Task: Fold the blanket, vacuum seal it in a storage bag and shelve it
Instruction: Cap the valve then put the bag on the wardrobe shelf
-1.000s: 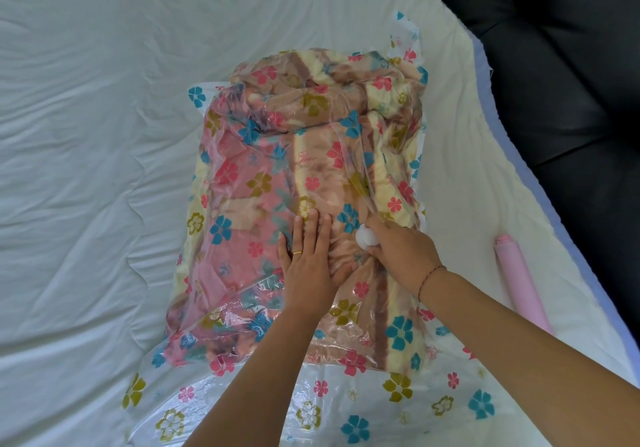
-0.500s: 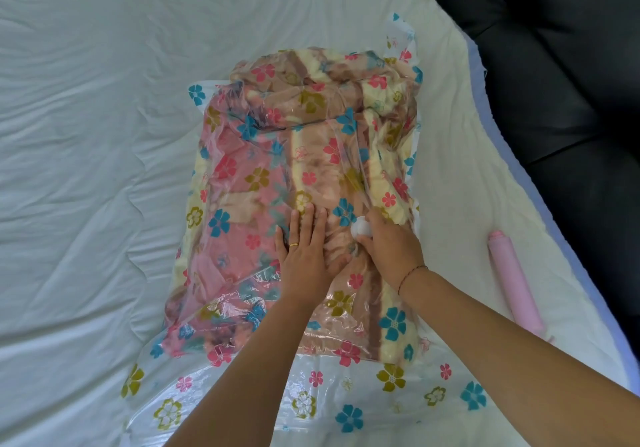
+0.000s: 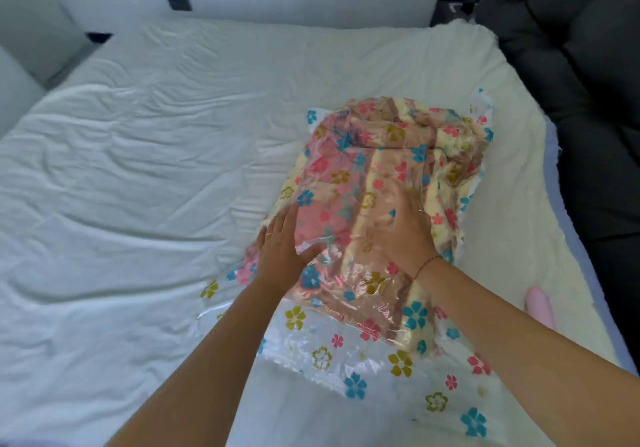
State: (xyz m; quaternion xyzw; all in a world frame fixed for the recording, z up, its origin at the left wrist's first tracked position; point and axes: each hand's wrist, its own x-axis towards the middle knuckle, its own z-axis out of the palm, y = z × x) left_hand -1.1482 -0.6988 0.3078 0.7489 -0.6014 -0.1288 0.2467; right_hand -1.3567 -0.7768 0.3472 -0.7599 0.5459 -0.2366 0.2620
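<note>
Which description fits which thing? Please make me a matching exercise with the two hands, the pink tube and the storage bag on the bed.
Things:
1. left hand
2. right hand
3. pink tube
4. storage bag

Descriptions:
A. lies apart from the bag, near the right edge of the bed
B. rests on top of the bag
C. touches the bag's left side
D. contains the folded blanket

Pairs: 1-C, 2-B, 3-A, 4-D.

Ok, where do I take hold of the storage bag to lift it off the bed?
Grip the bulging blanket-filled part by its two long sides, one hand from the left, one from the right, fingers under. The load sits there; the flat empty flap nearest you is slack film and would likely sag.
</note>
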